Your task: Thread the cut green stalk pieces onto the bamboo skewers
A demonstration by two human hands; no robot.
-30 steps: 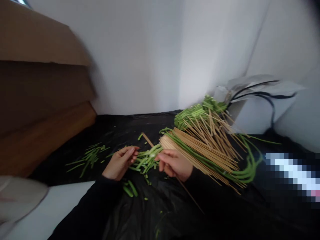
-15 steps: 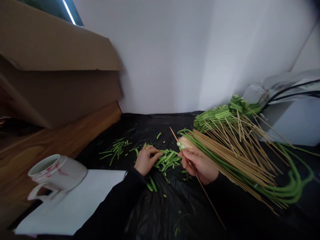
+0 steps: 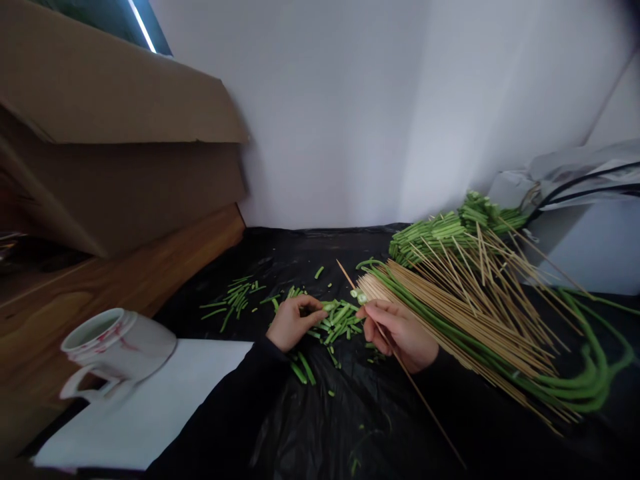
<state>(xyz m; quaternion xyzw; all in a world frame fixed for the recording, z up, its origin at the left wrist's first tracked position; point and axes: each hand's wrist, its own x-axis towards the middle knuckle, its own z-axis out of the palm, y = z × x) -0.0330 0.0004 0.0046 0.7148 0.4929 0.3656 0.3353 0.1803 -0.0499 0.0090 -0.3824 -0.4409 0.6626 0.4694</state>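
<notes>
My right hand pinches a bamboo skewer, whose pointed tip slants up to the left. Short garlic scape pieces are threaded on the skewer just above my fingers, their pale cut ends showing. My left hand is closed in a pinch at the left edge of a loose heap of cut garlic scapes. A green piece shows at its fingertips; the fingers partly hide it. Both hands are low over the black plastic sheet, a short gap apart.
Right of my hands lie many bare skewers and long whole garlic scapes. Behind them is a pile of filled skewers. More cut pieces lie left. A mug rests on white paper, beside a cardboard box.
The skewer in my right hand has tilted slightly, its tip shifting left. My left hand stays pinched by the heap, almost unmoved. The whole view has shifted a little.
</notes>
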